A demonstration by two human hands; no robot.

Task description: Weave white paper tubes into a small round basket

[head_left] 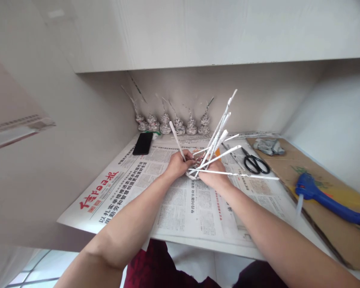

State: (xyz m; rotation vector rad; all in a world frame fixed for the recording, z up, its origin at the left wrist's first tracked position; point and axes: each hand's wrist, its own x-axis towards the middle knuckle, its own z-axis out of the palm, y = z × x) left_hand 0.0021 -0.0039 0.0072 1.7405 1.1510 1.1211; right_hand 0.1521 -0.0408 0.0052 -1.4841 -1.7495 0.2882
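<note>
Here, in the head view, the paper basket (pixel 194 176) sits between the left hand (pixel 180 164) and right hand (pixel 213 174), close to both. Left fingers (pixel 190 163) pinch its edge; right fingers hide, so I can't tell. Most paper sticks (pixel 223 156) lean right.

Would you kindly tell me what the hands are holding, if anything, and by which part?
The left hand and right hand hold a paper-stick piece by its woven base, one at each side.

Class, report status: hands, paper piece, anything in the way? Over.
Left hand, right hand: fingers holding paper-strip piece. Strips jut outward. Scissors right, clear of hands.
</note>
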